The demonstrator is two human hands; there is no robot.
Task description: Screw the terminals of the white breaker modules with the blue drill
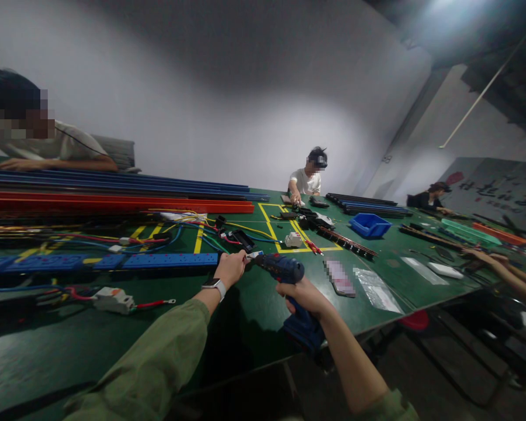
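Observation:
My right hand (304, 295) grips a dark blue cordless drill (283, 268) by its handle, with the nose pointing left. At the end of a long blue power strip (170, 261), my left hand (230, 269) is closed, its fingertips just ahead of the drill's nose. A small white and blue piece (255, 255) shows at those fingertips; its kind is too small to tell. Beyond the left hand lie a black part (244, 240) and coloured wires (210, 242). A white breaker (114, 299) with a red lead lies nearer me on the left.
Red (158, 204) and blue rails (135, 182) lie across the far left. A second breaker (293, 239), a copper-coloured strip (346, 241), a blue bin (370, 225), a phone (339, 278) and a plastic bag (378, 290) lie rightward. Several co-workers sit around the green table (263, 316).

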